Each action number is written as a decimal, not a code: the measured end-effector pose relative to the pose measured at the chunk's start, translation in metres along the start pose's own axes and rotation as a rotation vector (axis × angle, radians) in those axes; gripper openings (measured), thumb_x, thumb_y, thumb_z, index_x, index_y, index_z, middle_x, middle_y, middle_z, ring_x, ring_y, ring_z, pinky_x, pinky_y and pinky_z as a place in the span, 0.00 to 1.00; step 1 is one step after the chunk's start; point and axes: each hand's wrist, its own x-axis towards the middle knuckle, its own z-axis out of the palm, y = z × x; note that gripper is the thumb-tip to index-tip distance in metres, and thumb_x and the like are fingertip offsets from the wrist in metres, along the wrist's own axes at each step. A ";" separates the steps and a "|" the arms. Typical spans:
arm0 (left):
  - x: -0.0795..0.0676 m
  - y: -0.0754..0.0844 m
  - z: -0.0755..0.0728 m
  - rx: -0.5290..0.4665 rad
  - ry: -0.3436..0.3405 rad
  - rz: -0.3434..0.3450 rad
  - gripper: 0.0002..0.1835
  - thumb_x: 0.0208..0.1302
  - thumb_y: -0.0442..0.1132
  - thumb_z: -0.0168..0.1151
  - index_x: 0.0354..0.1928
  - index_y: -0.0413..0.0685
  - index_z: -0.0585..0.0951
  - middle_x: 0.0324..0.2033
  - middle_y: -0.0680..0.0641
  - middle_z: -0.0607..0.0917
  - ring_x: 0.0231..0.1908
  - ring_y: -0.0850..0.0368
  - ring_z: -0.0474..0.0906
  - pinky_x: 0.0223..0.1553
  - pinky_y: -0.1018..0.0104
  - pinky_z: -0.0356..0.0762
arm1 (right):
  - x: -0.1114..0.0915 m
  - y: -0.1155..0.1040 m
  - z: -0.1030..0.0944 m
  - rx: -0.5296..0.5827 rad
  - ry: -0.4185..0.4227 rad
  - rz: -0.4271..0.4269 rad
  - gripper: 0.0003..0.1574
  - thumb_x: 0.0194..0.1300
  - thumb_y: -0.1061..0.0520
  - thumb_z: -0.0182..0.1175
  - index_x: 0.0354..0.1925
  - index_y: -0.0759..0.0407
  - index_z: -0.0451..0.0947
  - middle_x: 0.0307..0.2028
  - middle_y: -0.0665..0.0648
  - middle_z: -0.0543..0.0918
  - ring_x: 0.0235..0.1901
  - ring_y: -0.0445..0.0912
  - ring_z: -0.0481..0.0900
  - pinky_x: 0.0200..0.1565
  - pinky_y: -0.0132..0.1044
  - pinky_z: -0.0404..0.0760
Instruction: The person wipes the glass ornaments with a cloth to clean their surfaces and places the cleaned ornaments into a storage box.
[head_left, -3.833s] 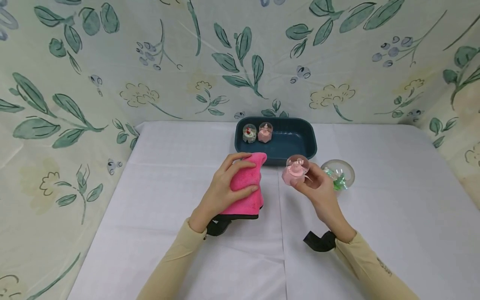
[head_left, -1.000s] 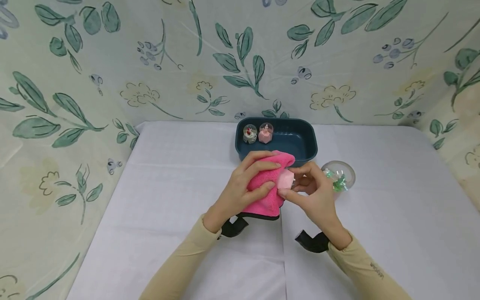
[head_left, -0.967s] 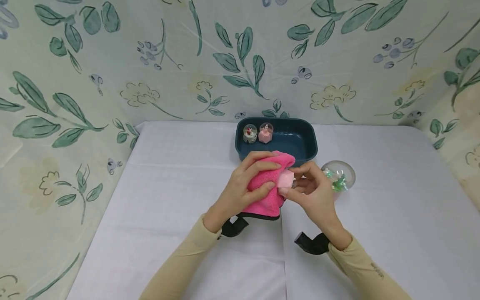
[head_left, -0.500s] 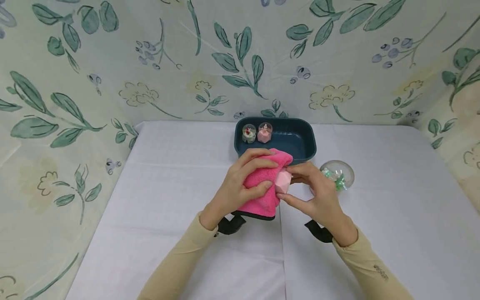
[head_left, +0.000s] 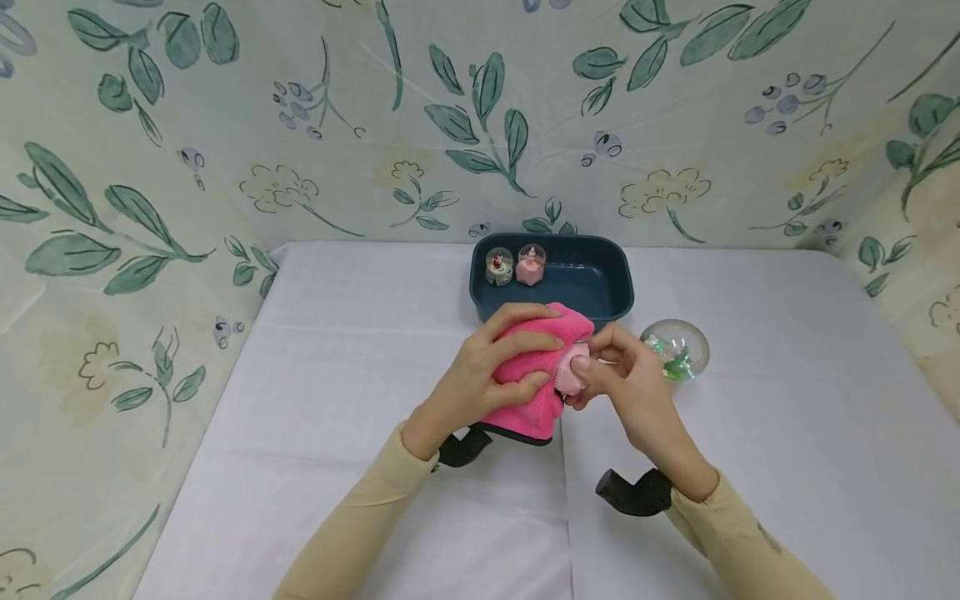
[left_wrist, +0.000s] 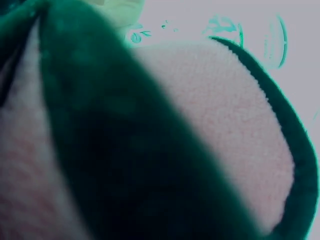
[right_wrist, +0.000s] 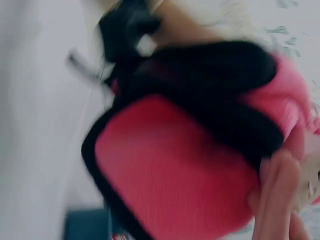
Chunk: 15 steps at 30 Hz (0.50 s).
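Note:
My left hand (head_left: 476, 371) grips a folded pink cloth (head_left: 534, 421) with black edging. Pinched in my right hand (head_left: 637, 396) is a small snow globe, its pale pink faceted base (head_left: 568, 375) pressed against the cloth's right side. The globe's dome is mostly hidden by cloth and fingers. Up close in the left wrist view, the cloth (left_wrist: 215, 110) fills most of the picture, its colours distorted. In the right wrist view the cloth (right_wrist: 175, 170) hangs in folds, and right-hand fingers (right_wrist: 280, 195) reach its edge beside the globe.
A dark blue tray (head_left: 592, 279) stands at the back, with a white-based snow globe (head_left: 498, 267) and a pink-based snow globe (head_left: 530, 265) at its left end. Right of my hands sits a larger clear globe (head_left: 688, 343) with green inside. White cloth (head_left: 337, 400) covers the table.
The right hand has brought the pink snow globe left to the cloth, while the left hand shifted right. Since half a second ago, the globe has turned and the right thumb lies over its base.

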 end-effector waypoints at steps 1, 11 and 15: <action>0.000 0.000 0.000 -0.008 0.008 -0.002 0.18 0.54 0.29 0.65 0.48 0.41 0.77 0.56 0.39 0.71 0.59 0.47 0.67 0.48 0.65 0.78 | 0.000 0.000 0.000 -0.025 -0.010 -0.031 0.06 0.63 0.69 0.56 0.39 0.67 0.69 0.31 0.60 0.80 0.20 0.51 0.81 0.27 0.40 0.83; 0.000 -0.001 -0.003 -0.056 0.056 -0.039 0.18 0.54 0.30 0.63 0.49 0.42 0.76 0.56 0.40 0.71 0.58 0.48 0.68 0.45 0.63 0.80 | 0.005 0.012 -0.009 -0.521 -0.026 -0.688 0.42 0.58 0.39 0.65 0.51 0.74 0.70 0.44 0.64 0.79 0.39 0.45 0.81 0.44 0.26 0.78; 0.000 0.000 -0.002 -0.043 0.037 -0.008 0.18 0.53 0.30 0.64 0.48 0.42 0.77 0.55 0.39 0.71 0.58 0.47 0.68 0.47 0.63 0.79 | 0.005 0.012 -0.009 -0.497 0.008 -0.684 0.41 0.56 0.38 0.66 0.47 0.74 0.73 0.38 0.62 0.82 0.32 0.43 0.81 0.40 0.25 0.79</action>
